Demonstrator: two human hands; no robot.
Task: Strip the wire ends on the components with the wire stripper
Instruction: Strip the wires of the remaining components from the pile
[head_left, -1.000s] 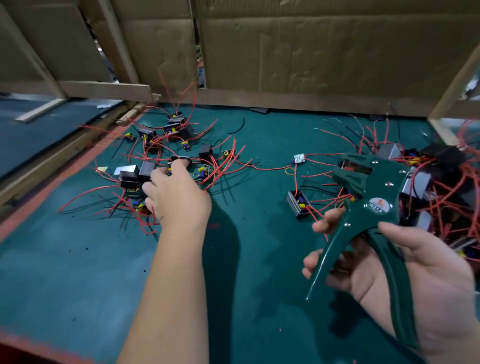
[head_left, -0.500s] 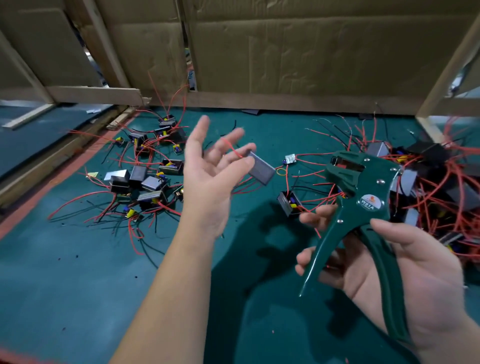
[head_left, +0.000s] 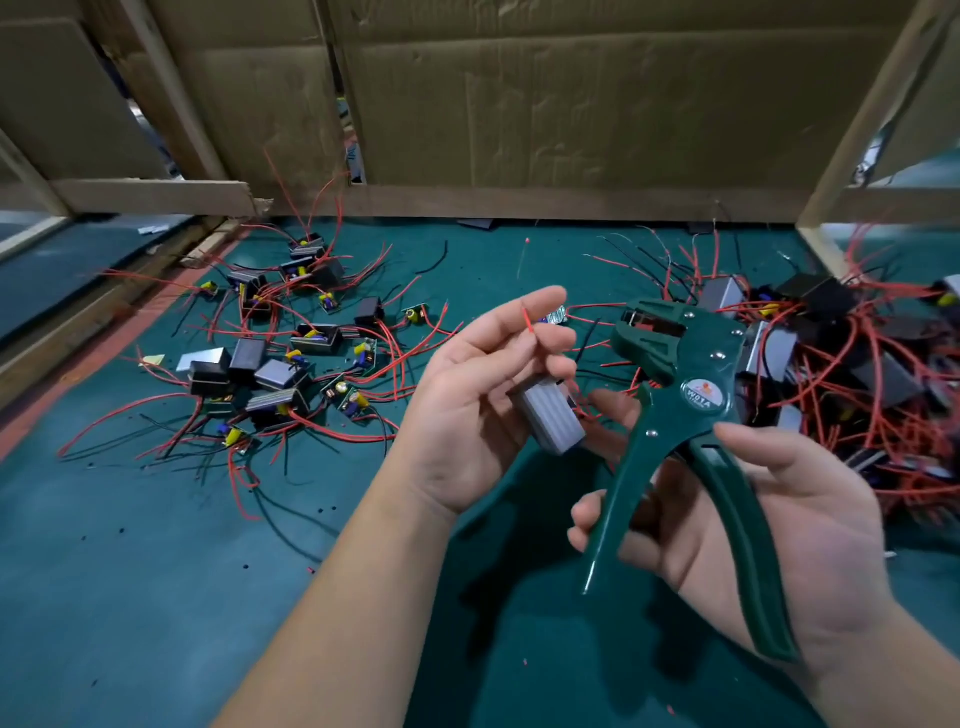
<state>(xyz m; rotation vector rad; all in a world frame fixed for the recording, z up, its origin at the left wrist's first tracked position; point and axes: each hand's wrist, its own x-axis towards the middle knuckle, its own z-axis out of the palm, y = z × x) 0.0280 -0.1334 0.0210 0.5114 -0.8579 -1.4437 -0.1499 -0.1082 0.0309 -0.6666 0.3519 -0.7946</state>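
Note:
My left hand (head_left: 478, 395) holds a small grey box component (head_left: 553, 418) above the green mat, with its red wire (head_left: 527, 317) pinched between the fingertips and pointing up. My right hand (head_left: 769, 525) grips the dark green wire stripper (head_left: 691, 415) by its handles; the stripper's jaws sit just right of the wire tip, apart from it. A heap of components with red and black wires (head_left: 291, 358) lies at the left of the mat. A bigger tangled heap (head_left: 852, 374) lies at the right, partly behind the stripper.
The green mat (head_left: 156, 571) covers the table. Cardboard panels (head_left: 571, 104) and wooden frame posts (head_left: 852, 156) wall off the back and sides. A wooden strip (head_left: 78, 332) runs along the mat's left edge. Small insulation bits dot the mat.
My left hand left the left heap, took a grey component and brought it to the stripper's jaws. It now pinches the red wire. My right hand kept holding the stripper.

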